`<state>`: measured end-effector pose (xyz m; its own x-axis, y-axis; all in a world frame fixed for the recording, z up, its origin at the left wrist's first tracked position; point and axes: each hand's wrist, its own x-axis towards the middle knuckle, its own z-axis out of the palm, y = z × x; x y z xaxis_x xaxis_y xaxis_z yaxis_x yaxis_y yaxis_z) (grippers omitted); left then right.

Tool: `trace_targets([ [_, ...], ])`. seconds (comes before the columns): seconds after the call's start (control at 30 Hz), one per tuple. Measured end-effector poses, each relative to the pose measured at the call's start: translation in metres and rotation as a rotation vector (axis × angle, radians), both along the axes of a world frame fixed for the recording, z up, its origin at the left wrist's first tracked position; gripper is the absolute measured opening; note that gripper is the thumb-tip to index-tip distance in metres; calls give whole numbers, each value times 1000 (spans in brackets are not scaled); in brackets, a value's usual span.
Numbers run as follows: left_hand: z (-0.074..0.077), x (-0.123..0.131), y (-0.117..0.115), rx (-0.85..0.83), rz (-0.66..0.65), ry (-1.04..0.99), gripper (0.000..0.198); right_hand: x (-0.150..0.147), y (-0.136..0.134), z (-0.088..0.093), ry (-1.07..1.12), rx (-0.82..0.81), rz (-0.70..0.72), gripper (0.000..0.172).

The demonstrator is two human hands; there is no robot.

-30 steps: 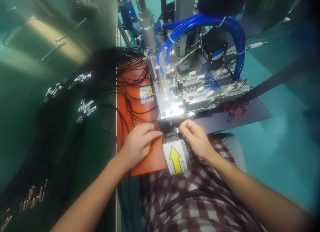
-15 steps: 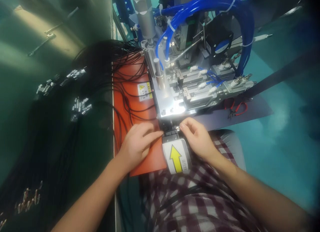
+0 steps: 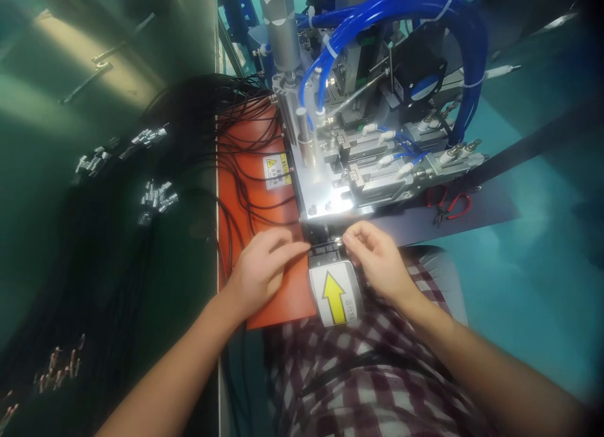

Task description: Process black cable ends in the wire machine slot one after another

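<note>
Above the end of the machine's feed track (image 3: 324, 256), my two hands are at either end of a thin black cable (image 3: 323, 244). My left hand (image 3: 264, 267) pinches the cable at its fingertips, its wrist over the orange board. The thumb and forefinger of my right hand (image 3: 375, 254) are closed on a small silver metal connector (image 3: 338, 241) at the cable's right end. Just below the fingertips is a white guide plate (image 3: 342, 295) with a yellow arrow pointing towards the machine (image 3: 325, 198). The fingertips hide part of the connector.
Several black cables (image 3: 245, 198) lie over the orange board (image 3: 287, 295). Bundles with silver ends (image 3: 158, 201) rest on the dark green surface at left. Blue air hoses (image 3: 401, 9) arch above the machine. Red-handled pliers (image 3: 448, 210) lie at right.
Both hands keep their pinch, and the cable between them has risen slightly off the track. The whole view has shifted a little, with the scene sitting further right.
</note>
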<state>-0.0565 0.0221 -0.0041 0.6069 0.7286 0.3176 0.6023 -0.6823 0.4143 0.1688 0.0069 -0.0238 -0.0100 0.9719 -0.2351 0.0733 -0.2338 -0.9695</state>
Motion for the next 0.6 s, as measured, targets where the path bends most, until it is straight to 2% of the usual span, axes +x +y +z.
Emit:
trace_targets([
  [0.27,0,1,0,89,-24,55,33,2,2,0,-136,49,33,20],
  [0.4,1,4,0,143,-20,88,28,2,5,1,-31,-60,37,23],
  [0.5,1,5,-1,113,15,96,28,3,8,1,74,-121,54,27],
  [0.6,1,6,-3,71,33,83,25,4,9,2,97,-115,54,30],
])
